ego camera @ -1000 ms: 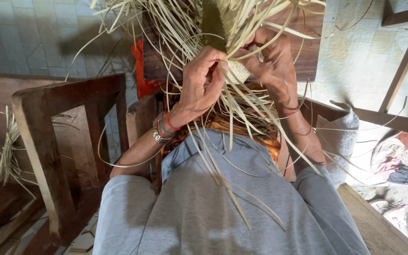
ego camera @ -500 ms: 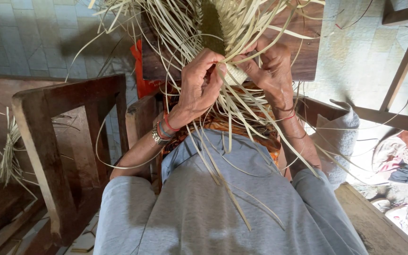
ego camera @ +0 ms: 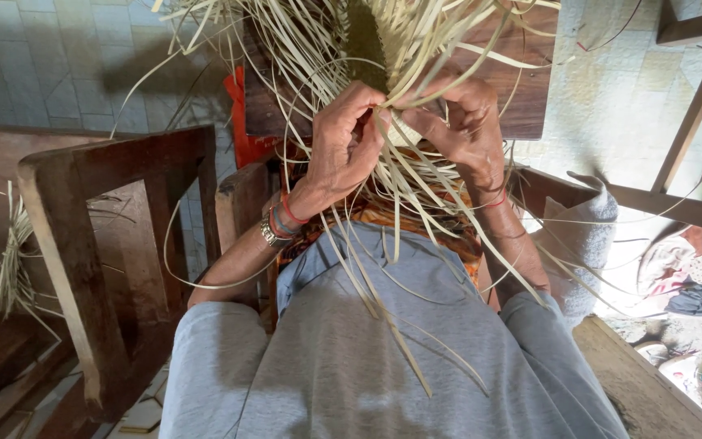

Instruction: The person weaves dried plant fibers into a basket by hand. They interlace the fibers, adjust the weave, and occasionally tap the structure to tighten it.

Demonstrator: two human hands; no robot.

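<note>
pale tiled floor (ego camera: 58, 73) fills the view from 9 to 12 o'clock, with a dark wooden chair frame (ego camera: 107, 244) at 8 o'clock and a bundle of spare straw strips (ego camera: 10, 268) lying at 9. from my feed, the work sits at 12 o'clock: a half-woven straw piece (ego camera: 367, 49) with loose strands fanning outward and trailing down over the grey-clad lap (ego camera: 367, 349).

the left hand (ego camera: 343, 150) has its grip pinched together on a few strands at the weave's lower edge, bangles on the wrist. the right hand (ego camera: 461, 130) meets it fingertip to fingertip, its grip likewise closed on strands just beside.

my worry is the loose ends: they cross thickly around both hands, so a pull could snag a neighbouring strand and loosen the weave, or crease a dry strip where it bends sharply.
</note>
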